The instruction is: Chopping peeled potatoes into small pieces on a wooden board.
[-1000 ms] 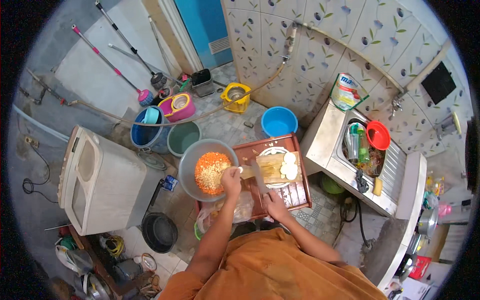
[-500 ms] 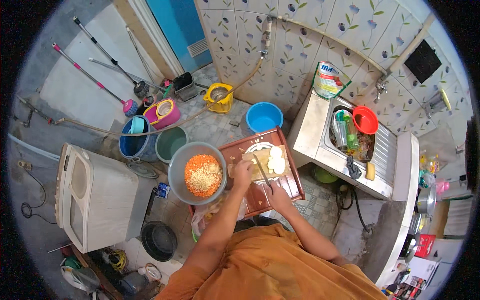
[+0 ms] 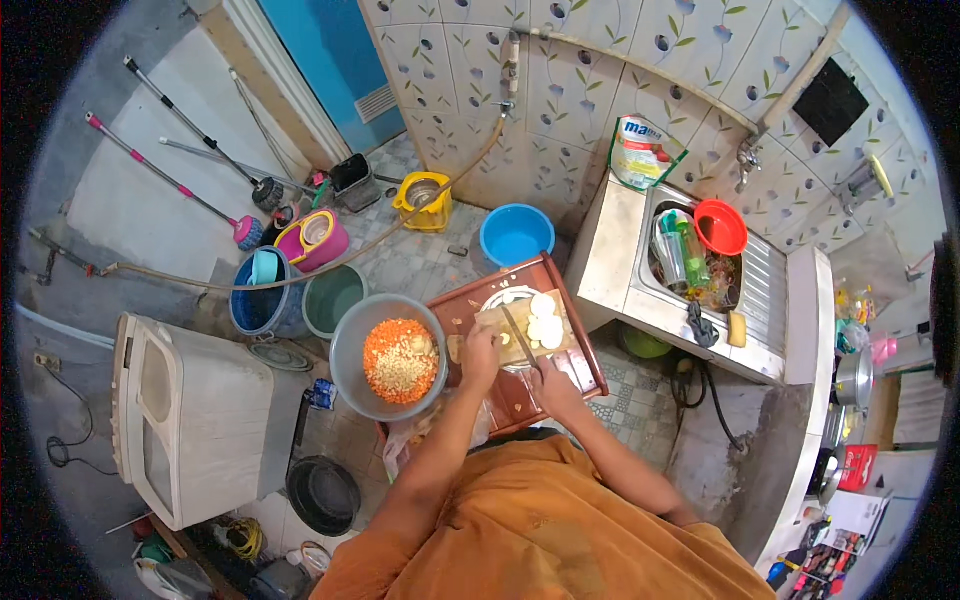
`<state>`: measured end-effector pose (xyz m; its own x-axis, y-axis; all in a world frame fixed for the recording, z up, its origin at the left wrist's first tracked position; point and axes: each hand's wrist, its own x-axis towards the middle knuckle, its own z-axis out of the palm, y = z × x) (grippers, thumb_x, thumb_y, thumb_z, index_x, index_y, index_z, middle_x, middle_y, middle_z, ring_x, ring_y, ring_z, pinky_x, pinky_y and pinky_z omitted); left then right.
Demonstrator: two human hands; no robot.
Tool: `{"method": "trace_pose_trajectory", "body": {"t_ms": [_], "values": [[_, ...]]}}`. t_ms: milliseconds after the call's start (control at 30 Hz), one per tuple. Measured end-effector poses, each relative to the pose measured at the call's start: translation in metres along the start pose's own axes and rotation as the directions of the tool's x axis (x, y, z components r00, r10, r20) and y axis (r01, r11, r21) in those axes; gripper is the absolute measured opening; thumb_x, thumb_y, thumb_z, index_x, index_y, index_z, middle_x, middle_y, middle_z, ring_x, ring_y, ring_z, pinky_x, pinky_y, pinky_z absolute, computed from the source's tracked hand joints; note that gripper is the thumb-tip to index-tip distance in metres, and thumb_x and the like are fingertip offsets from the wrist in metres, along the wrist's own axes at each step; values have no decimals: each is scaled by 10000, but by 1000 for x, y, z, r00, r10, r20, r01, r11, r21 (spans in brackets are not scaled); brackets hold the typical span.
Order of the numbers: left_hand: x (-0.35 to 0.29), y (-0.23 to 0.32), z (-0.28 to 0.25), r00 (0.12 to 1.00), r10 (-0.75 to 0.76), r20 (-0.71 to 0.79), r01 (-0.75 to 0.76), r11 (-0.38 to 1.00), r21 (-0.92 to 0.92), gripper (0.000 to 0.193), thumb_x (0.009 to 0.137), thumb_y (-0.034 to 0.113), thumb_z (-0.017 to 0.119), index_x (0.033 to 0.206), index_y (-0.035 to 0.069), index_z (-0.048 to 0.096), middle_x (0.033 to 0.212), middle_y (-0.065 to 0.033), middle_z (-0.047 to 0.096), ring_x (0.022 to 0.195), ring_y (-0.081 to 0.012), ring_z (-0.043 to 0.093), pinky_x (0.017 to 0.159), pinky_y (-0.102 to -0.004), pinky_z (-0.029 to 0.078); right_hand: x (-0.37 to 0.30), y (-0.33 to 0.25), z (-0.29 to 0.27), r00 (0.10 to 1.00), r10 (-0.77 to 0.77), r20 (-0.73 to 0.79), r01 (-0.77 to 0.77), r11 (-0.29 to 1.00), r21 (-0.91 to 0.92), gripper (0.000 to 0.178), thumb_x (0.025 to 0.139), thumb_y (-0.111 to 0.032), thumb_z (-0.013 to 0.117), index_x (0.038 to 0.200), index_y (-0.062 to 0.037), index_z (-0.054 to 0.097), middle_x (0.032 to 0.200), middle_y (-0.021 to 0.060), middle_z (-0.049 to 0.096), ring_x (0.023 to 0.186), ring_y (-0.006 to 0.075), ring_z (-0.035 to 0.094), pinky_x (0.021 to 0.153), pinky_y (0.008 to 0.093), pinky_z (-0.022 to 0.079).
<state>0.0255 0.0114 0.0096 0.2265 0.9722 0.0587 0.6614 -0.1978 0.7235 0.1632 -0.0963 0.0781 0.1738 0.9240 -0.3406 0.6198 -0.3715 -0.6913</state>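
My right hand (image 3: 556,390) is wrapped round the handle of a knife (image 3: 519,334), whose long blade slants away to the left over a wooden cutting board (image 3: 567,318). At the board's left side, my left hand (image 3: 481,356) has its fingers bent together; what they pinch, if anything, is hidden. A small pale piece (image 3: 505,339) lies between those fingers and the blade. Several white, rounded vegetable pieces (image 3: 545,331) rest on the board's right part. Under the board shows the rim of a white plate (image 3: 513,295), on a reddish-brown low table (image 3: 460,308).
Left of my left hand stands a large grey bowl (image 3: 345,345) with orange diced pieces and paler chopped bits. A plastic bag (image 3: 405,447) is below it. Beyond the table sits a blue basin (image 3: 517,235). A sink counter (image 3: 606,240) with a red bowl (image 3: 721,227) rises at right.
The whole view has shifted slightly. Both hands stay over the board, and the right still grips the knife. The white pieces have kept their place on the board.
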Motion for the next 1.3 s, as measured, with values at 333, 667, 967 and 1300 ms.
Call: {"method": "trace_pose_trajectory", "body": {"t_ms": [333, 667, 967, 1300], "values": [[-13, -15, 3, 994, 80, -73, -82, 996, -34, 99, 785, 73, 666, 834, -7, 637, 845, -172, 595, 799, -335, 608, 718, -415, 478, -14, -2, 12, 1000, 19, 1, -19, 999, -51, 253, 959, -251, 444, 1051, -22, 494, 900, 310, 606, 784, 491, 594, 707, 565, 473], [-11, -19, 8, 995, 43, -87, -51, 995, -90, 76, 764, 63, 668, 754, -5, 636, 760, -162, 608, 718, -328, 610, 663, -408, 482, -27, 3, 45, 993, -29, -114, 27, 999, -20, 230, 944, -184, 423, 1107, -27, 464, 931, 322, 596, 888, 527, 564, 778, 595, 443], [-8, -19, 8, 995, 79, -61, -84, 994, -76, 85, 756, 75, 671, 735, -1, 639, 746, -157, 609, 696, -324, 605, 648, -403, 473, -8, 16, 64, 989, 148, 14, -146, 984, -104, 215, 930, -154, 438, 1127, -69, 447, 871, 315, 612, 879, 485, 602, 752, 555, 479], [-7, -25, 9, 995, 65, -70, -72, 993, -98, 48, 759, 60, 631, 749, 16, 648, 747, -158, 626, 706, -341, 607, 660, -416, 480, 0, 0, 41, 1000, -11, -17, 10, 998, -61, 243, 923, -203, 447, 1058, -1, 436, 800, 327, 600, 819, 481, 601, 690, 564, 461]]}}
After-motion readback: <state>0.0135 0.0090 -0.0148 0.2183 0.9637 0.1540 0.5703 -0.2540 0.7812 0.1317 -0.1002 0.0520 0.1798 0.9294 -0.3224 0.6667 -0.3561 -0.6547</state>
